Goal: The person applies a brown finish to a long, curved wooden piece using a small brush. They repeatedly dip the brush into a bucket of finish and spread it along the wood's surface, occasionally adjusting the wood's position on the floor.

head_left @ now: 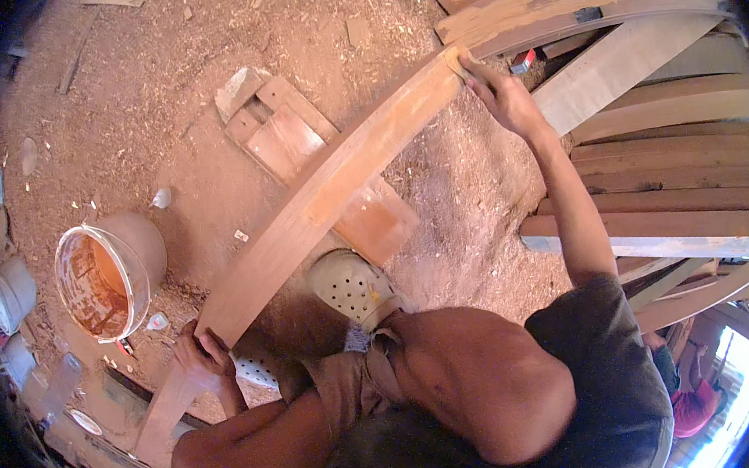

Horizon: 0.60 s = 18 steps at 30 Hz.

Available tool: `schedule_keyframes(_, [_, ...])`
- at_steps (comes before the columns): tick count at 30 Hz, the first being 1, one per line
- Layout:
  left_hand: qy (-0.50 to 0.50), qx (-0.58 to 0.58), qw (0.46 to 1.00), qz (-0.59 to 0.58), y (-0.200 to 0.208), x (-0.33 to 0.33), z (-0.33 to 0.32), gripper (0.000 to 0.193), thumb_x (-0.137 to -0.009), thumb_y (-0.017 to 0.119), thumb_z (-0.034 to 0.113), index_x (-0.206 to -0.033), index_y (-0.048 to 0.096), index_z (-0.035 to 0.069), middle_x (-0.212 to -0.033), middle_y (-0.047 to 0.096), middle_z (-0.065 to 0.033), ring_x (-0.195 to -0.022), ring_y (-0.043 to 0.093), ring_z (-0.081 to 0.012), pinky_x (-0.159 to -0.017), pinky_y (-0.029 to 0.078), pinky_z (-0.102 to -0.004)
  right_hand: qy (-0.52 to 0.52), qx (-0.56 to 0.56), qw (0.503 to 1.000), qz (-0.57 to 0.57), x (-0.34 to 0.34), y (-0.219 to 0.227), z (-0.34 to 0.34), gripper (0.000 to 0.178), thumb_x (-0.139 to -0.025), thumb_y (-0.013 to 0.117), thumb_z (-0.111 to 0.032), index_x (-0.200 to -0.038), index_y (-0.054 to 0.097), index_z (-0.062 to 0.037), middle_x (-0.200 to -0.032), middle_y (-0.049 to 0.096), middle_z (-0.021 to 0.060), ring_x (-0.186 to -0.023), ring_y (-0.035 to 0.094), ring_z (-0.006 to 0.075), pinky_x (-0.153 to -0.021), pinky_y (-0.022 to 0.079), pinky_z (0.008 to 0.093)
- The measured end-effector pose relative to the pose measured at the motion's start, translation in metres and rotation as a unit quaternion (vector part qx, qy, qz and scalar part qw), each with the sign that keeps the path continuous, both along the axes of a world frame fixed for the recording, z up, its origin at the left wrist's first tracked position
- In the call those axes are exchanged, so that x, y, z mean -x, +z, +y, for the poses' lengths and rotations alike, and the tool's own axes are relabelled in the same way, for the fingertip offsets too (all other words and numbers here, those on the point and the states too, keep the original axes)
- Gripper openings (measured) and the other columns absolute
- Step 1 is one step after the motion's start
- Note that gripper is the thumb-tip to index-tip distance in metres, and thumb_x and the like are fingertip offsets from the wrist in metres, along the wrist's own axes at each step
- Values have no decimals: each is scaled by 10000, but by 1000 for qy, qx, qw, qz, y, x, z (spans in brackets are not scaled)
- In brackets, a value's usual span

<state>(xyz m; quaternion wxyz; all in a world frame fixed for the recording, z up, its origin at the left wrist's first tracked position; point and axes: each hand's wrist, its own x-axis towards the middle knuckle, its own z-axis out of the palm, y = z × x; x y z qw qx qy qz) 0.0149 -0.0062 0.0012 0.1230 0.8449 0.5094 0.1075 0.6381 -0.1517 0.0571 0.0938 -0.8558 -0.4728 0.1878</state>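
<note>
A long wooden plank (302, 209) runs from lower left to upper right across my lap, with orange-tan patches toward its far end. Near its lower end, my left hand (207, 360) is wrapped over the plank's edge. My right arm reaches out to the far end, where my right hand (505, 100) presses a small yellowish pad (453, 59) against the wood. The pad's exact kind is hard to make out under the fingers. Below the plank's middle lies a shorter wooden piece (288, 144) on the ground, crossed by the plank.
At left stands a white bucket (148, 243), stained orange-brown inside. Small bottles (160, 198) lie near it. Stacked boards (676, 157) fill the right side, beside a small red box (522, 61). Shavings cover the ground. Another person in red (696, 407) is at lower right.
</note>
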Motion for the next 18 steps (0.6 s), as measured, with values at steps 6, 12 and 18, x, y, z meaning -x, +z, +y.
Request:
schedule_keyframes(6, [21,6,1000,-15,0,3,-2,406,-1024,430,354,-1107,646,21,-1016,650,-181,-930,583,-395,-841,424,-486,6,-21,1000,-5,-14,17,11,405,-997,578,-239,-1369,570,-80,-1301,618,192,-1209,597,350,-1002,479,412])
schedule_keyframes(12, [7,16,1000,5,3,0,-1,391,-1018,438,339,-1102,648,20,-1016,657,-174,-951,589,-394,-859,424,-483,-8,-10,1000,15,-11,3,-6,401,-1012,565,-222,-1381,556,-67,-1321,612,188,-1228,596,334,-1019,469,396])
schedule_keyframes(18, [38,8,999,-34,-6,3,-3,386,-1016,446,344,-1101,651,28,-1004,656,-172,-949,591,-389,-876,423,-482,-7,-99,994,-35,-6,-14,4,406,-1003,583,-232,-1386,560,-98,-1321,607,192,-1216,600,345,-1009,478,401])
